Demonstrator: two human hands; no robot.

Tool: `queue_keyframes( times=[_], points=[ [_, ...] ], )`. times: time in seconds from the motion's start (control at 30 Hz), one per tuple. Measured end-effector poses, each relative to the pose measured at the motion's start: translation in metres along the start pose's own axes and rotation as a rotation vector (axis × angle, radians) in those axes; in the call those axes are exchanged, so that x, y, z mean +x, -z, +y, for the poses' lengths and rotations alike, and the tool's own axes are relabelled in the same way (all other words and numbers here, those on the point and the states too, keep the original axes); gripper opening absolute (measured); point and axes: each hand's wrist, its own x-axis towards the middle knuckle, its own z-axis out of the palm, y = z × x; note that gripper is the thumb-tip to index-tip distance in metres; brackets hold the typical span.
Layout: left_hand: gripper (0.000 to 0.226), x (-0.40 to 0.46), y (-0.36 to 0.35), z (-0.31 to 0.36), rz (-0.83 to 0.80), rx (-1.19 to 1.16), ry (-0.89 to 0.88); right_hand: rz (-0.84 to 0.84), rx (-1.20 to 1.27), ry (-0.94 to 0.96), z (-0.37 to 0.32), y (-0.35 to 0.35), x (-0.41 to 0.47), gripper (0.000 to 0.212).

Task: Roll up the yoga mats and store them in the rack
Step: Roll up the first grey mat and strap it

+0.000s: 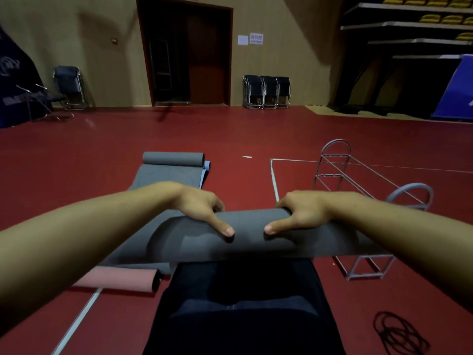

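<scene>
While hands (pixel 252 213) grip grey roll (pixel 250 231); rack (pixel 371 190) just right.

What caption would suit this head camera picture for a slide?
Both hands, left and right, hold a rolled grey mat above the red floor; metal rack alongside.

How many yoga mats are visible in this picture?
4: a grey mat gripped by both hands, a half-rolled grey mat ahead, a blue mat under it, a pink roll at the left. Others may be hidden.
</scene>
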Motion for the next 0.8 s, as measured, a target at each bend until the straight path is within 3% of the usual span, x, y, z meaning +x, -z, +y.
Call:
queue_keyframes(
  times=[0.17,0.33,0.47,0.63,0.73,0.8],
  points=[
    [0.054,0.012,-0.052,-0.01,-0.155,-0.099,0.001,-0.206,0.236,-0.003,0.007,-0.057,-0.003,0.061],
    [0.098,0.027,-0.087,-0.021,-0.17,-0.067,0.04,-0.247,0.272,-0.034,0.015,-0.099,0.001,0.088],
    [0.081,0.035,-0.102,-0.03,-0.177,-0.153,0.088,-0.316,0.27,-0.121,0.019,-0.108,0.009,0.1],
    [0.094,0.039,-0.107,-0.033,-0.168,-0.123,0.113,-0.355,0.271,-0.169,0.021,-0.115,0.014,0.112],
    [0.117,0.042,-0.108,-0.036,-0.177,-0.107,0.115,-0.346,0.286,-0.169,0.018,-0.111,0.015,0.107],
    [0.098,0.044,-0.104,-0.034,-0.16,-0.082,0.113,-0.297,0.337,-0.169,0.021,-0.11,0.016,0.088]
  ],
)
